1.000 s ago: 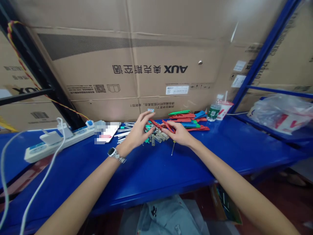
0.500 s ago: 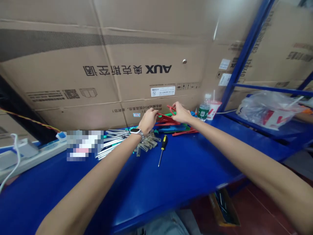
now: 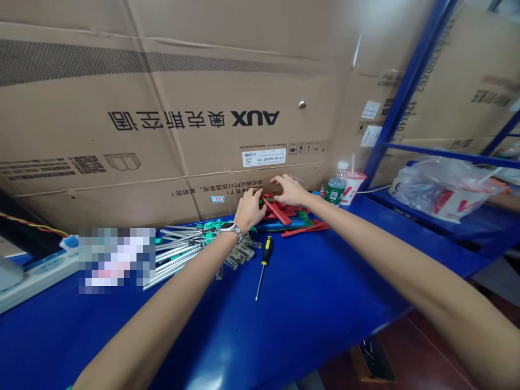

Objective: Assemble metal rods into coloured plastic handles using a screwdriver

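My left hand (image 3: 249,210), with a watch (image 3: 228,227) on its wrist, reaches over the left end of a pile of coloured plastic pieces. Its fingers look spread, with the fingertips partly hidden. A flat red plastic piece (image 3: 278,211) lies slanted on the pile beside those fingers; I cannot tell whether they touch it. My right hand (image 3: 291,190) hovers over the back of the pile, fingers apart and curved, nothing visible in them. Blue (image 3: 298,222) and green pieces show beneath the red ones. A black-and-yellow screwdriver (image 3: 267,252) lies in front of the pile.
Several metal rods with clear handles (image 3: 246,252) lie left of the pile. A power strip (image 3: 44,276) and a blurred-out item are farther left. At right stand a green-labelled bottle (image 3: 333,192) and a red-and-white cup (image 3: 352,188). Cardboard (image 3: 195,146) backs the blue table (image 3: 292,303).
The red pieces at my fingers have come down onto the pile. My right hand has opened and no longer holds one. The camera view has shifted slightly.
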`<action>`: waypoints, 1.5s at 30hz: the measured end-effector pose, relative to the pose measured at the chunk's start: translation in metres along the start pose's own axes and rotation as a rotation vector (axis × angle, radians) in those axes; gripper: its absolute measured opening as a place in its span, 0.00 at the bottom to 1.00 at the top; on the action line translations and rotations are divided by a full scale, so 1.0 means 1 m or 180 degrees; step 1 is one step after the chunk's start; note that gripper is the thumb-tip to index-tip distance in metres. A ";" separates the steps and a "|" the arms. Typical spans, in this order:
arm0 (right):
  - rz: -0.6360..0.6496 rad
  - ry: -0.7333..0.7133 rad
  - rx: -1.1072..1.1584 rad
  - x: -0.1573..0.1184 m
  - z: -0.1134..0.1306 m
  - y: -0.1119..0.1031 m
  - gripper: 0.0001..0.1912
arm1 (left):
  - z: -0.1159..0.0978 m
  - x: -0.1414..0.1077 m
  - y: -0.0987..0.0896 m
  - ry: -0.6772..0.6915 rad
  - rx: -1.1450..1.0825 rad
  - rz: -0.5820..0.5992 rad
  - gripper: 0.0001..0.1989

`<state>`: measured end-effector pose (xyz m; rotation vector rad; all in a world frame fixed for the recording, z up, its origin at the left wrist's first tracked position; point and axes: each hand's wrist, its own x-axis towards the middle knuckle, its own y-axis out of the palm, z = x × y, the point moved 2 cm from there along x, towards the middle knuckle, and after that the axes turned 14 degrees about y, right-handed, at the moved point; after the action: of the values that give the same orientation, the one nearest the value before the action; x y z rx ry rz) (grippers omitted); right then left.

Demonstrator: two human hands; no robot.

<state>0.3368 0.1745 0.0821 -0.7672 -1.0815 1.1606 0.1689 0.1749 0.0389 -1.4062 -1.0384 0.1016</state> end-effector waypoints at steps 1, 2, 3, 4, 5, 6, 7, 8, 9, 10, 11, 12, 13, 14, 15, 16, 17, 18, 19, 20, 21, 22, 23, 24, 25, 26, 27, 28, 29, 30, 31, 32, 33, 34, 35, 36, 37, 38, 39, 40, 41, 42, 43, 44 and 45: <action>-0.0100 -0.0030 0.0072 -0.005 -0.001 -0.001 0.23 | 0.001 -0.001 0.000 -0.0082 -0.0109 -0.0066 0.26; -0.0176 -0.0044 0.0138 -0.012 -0.001 -0.001 0.20 | 0.002 -0.002 0.001 -0.0162 -0.0209 -0.0131 0.27; -0.0221 -0.0046 0.0186 -0.019 0.001 -0.002 0.18 | 0.002 -0.002 0.001 -0.0234 -0.0284 -0.0188 0.26; -0.0249 -0.0052 0.0201 -0.027 0.003 -0.002 0.17 | 0.003 -0.002 0.001 -0.0293 -0.0319 -0.0233 0.25; -0.0261 -0.0080 0.0168 -0.035 0.006 -0.002 0.17 | 0.003 -0.002 0.001 -0.0343 -0.0327 -0.0270 0.23; -0.0269 -0.0110 0.0087 -0.044 0.009 -0.002 0.17 | 0.003 -0.002 0.001 -0.0383 -0.0325 -0.0303 0.22; -0.0250 -0.0146 -0.0074 -0.052 0.013 -0.001 0.19 | 0.003 -0.001 0.001 -0.0422 -0.0332 -0.0339 0.20; -0.0232 -0.0199 -0.0274 -0.059 0.016 0.001 0.19 | 0.003 -0.001 0.001 -0.0456 -0.0341 -0.0373 0.19; -0.0227 -0.0219 -0.0426 -0.063 0.018 0.001 0.17 | 0.003 0.000 0.000 -0.0483 -0.0350 -0.0401 0.18; -0.0245 -0.0218 -0.0541 -0.066 0.018 0.002 0.14 | 0.003 0.001 0.000 -0.0499 -0.0367 -0.0428 0.18; -0.0280 -0.0205 -0.0630 -0.067 0.017 0.001 0.12 | 0.004 0.002 0.000 -0.0502 -0.0391 -0.0451 0.18; -0.0327 -0.0181 -0.0702 -0.066 0.016 0.000 0.13 | 0.004 0.002 0.000 -0.0489 -0.0421 -0.0468 0.18; -0.0370 -0.0153 -0.0787 -0.064 0.013 -0.001 0.15 | 0.004 0.002 0.000 -0.0463 -0.0452 -0.0476 0.17; -0.0396 -0.0130 -0.0888 -0.060 0.009 -0.002 0.16 | 0.004 0.001 0.001 -0.0429 -0.0483 -0.0476 0.15; -0.0401 -0.0108 -0.0990 -0.057 0.005 -0.004 0.17 | 0.003 0.000 0.001 -0.0391 -0.0510 -0.0468 0.12; -0.0398 -0.0080 -0.1078 -0.053 0.001 -0.004 0.16 | 0.003 -0.001 0.002 -0.0351 -0.0529 -0.0453 0.09; -0.0396 -0.0044 -0.1139 -0.050 -0.003 -0.004 0.16 | 0.002 -0.002 0.002 -0.0318 -0.0540 -0.0438 0.06; -0.0404 -0.0002 -0.1170 -0.047 -0.007 -0.003 0.15 | 0.002 -0.003 0.003 -0.0294 -0.0547 -0.0426 0.04; -0.0429 0.0045 -0.1180 -0.045 -0.009 -0.002 0.15 | 0.003 -0.004 0.003 -0.0279 -0.0550 -0.0418 0.02; -0.0476 0.0114 -0.1176 -0.043 -0.012 0.000 0.16 | 0.003 -0.004 0.003 -0.0276 -0.0548 -0.0414 0.02; -0.0532 0.0206 -0.1169 -0.042 -0.014 0.001 0.16 | 0.004 -0.004 0.003 -0.0286 -0.0544 -0.0414 0.03; -0.0585 0.0305 -0.1158 -0.041 -0.016 0.003 0.17 | 0.005 -0.003 0.002 -0.0307 -0.0538 -0.0421 0.04; -0.0628 0.0400 -0.1150 -0.040 -0.017 0.005 0.17 | 0.005 -0.002 0.001 -0.0333 -0.0529 -0.0437 0.05; -0.0663 0.0488 -0.1134 -0.040 -0.018 0.005 0.17 | 0.005 -0.001 -0.001 -0.0357 -0.0517 -0.0461 0.04; -0.0696 0.0562 -0.1102 -0.041 -0.018 0.005 0.17 | 0.005 -0.001 -0.003 -0.0371 -0.0503 -0.0492 0.04; -0.0726 0.0604 -0.1046 -0.042 -0.017 0.005 0.17 | 0.004 -0.001 -0.006 -0.0371 -0.0489 -0.0524 0.04; -0.0762 0.0610 -0.0961 -0.044 -0.016 0.004 0.16 | 0.002 -0.003 -0.010 -0.0356 -0.0476 -0.0551 0.03; -0.0812 0.0590 -0.0841 -0.048 -0.013 0.003 0.16 | -0.001 -0.007 -0.014 -0.0334 -0.0465 -0.0572 0.04; -0.0872 0.0538 -0.0693 -0.053 -0.008 0.002 0.16 | -0.004 -0.013 -0.019 -0.0311 -0.0459 -0.0583 0.04; -0.0918 0.0440 -0.0526 -0.059 -0.001 0.003 0.15 | -0.008 -0.020 -0.024 -0.0276 -0.0452 -0.0584 0.04; -0.0958 0.0307 -0.0358 -0.067 0.007 0.004 0.14 | -0.011 -0.030 -0.030 -0.0237 -0.0440 -0.0582 0.04; -0.0977 0.0151 -0.0188 -0.076 0.018 0.007 0.12 | -0.015 -0.041 -0.035 -0.0179 -0.0424 -0.0572 0.04; -0.0923 -0.0050 -0.0013 -0.086 0.030 0.011 0.11 | -0.019 -0.053 -0.042 -0.0061 -0.0382 -0.0560 0.03; -0.0842 -0.0236 0.0149 -0.096 0.043 0.016 0.10 | -0.022 -0.067 -0.048 0.0035 -0.0327 -0.0547 0.03; -0.0737 -0.0399 0.0267 -0.107 0.057 0.023 0.09 | -0.025 -0.082 -0.056 0.0097 -0.0278 -0.0553 0.03; -0.0621 -0.0562 0.0352 -0.117 0.071 0.029 0.08 | -0.028 -0.098 -0.064 0.0168 -0.0242 -0.0541 0.04; -0.0527 -0.0690 0.0430 -0.127 0.085 0.036 0.07 | -0.029 -0.115 -0.073 0.0202 -0.0219 -0.0558 0.05; -0.0437 -0.0814 0.0507 -0.136 0.098 0.042 0.06 | -0.030 -0.133 -0.083 0.0213 -0.0228 -0.0573 0.05; -0.0360 -0.0933 0.0580 -0.144 0.111 0.047 0.06 | -0.030 -0.152 -0.094 0.0208 -0.0279 -0.0588 0.05; -0.0292 -0.1040 0.0651 -0.151 0.122 0.052 0.06 | -0.029 -0.172 -0.105 0.0164 -0.0333 -0.0625 0.06; -0.0234 -0.1137 0.0716 -0.157 0.133 0.056 0.06 | -0.026 -0.192 -0.117 0.0068 -0.0364 -0.0656 0.06; -0.0173 -0.1232 0.0761 -0.163 0.143 0.059 0.06 | -0.023 -0.212 -0.128 -0.0068 -0.0368 -0.0681 0.06; -0.0103 -0.1320 0.0787 -0.168 0.152 0.062 0.06 | -0.019 -0.231 -0.138 -0.0213 -0.0378 -0.0697 0.06; -0.0028 -0.1403 0.0795 -0.173 0.162 0.065 0.05 | -0.014 -0.249 -0.146 -0.0391 -0.0392 -0.0718 0.08; 0.0051 -0.1487 0.0787 -0.177 0.171 0.068 0.05 | -0.008 -0.264 -0.153 -0.0611 -0.0417 -0.0783 0.10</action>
<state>0.1469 0.0126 0.0295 -0.3156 -1.2806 1.4984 -0.0563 -0.0306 0.0276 -1.3938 -1.3910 -0.0125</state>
